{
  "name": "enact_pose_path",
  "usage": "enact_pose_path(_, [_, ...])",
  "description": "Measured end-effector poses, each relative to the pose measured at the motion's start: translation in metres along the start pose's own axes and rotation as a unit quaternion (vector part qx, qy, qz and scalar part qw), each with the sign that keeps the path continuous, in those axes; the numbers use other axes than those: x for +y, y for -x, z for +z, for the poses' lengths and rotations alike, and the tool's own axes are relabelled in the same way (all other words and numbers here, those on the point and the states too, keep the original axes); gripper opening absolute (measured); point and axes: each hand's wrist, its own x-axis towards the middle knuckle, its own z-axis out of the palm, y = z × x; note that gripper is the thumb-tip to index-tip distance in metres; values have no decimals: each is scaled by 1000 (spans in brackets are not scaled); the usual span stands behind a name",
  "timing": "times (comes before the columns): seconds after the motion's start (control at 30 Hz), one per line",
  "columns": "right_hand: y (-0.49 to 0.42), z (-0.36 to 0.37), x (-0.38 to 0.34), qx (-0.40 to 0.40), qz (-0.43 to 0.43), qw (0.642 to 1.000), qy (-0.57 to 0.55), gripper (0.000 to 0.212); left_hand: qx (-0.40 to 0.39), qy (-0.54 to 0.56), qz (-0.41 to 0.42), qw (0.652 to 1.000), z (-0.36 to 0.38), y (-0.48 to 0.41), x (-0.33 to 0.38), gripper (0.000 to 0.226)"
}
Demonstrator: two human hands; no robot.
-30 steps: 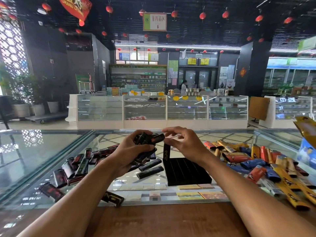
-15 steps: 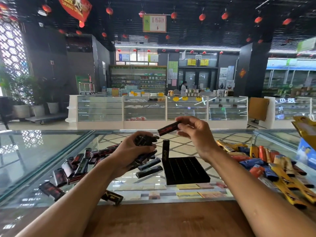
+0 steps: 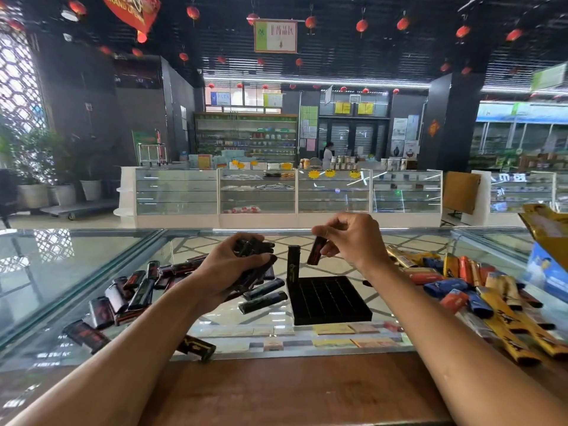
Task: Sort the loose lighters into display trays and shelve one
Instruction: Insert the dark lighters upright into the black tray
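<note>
Shop interior under a dark slatted ceiling hung with red lanterns (image 3: 310, 22); a row of glass display cabinets (image 3: 258, 192) across the aisle. Foreground: glass tabletop (image 3: 92, 272) with a wooden near edge (image 3: 292, 388).

Centre of the tabletop: black display tray (image 3: 329, 299), gridded into small cells, lying flat. At its far-left corner, one upright lighter (image 3: 293, 262), black with gold print, standing in a cell.

Left hand (image 3: 227, 265): raised above the glass just left of the tray, fingers curled round a bundle of dark lighters (image 3: 256, 245).

Right hand (image 3: 353, 241): raised above the far edge of the tray, thumb and fingertips pinching a single black-and-red lighter (image 3: 316, 250) by its upper end, body hanging tilted, near the upright lighter but apart from it.

Just left of the tray, two dark lighters (image 3: 264, 295) lying flat on the glass. Farther left, a scatter of loose dark lighters (image 3: 135, 287); one stray lighter (image 3: 196, 347) near the wooden edge.

Right of the tray, a heap of coloured lighters (image 3: 455, 287) in orange, blue and yellow. At the right margin, a blue carton (image 3: 547, 269), partly out of view.
</note>
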Motion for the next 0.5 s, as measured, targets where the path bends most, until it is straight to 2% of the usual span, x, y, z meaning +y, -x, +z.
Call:
enact_pose_path(0.1, [0, 1, 2, -48, 14, 999, -10, 27, -5, -8, 2, 1000, 0, 0, -1, 46])
enact_pose_path(0.27, [2, 5, 3, -98, -2, 995, 31, 39, -2, -16, 10, 1000, -1, -1, -1, 42])
enact_pose_path(0.5, [7, 12, 6, -54, -30, 995, 73, 22, -9, -13, 17, 1000, -1, 1, 1, 47])
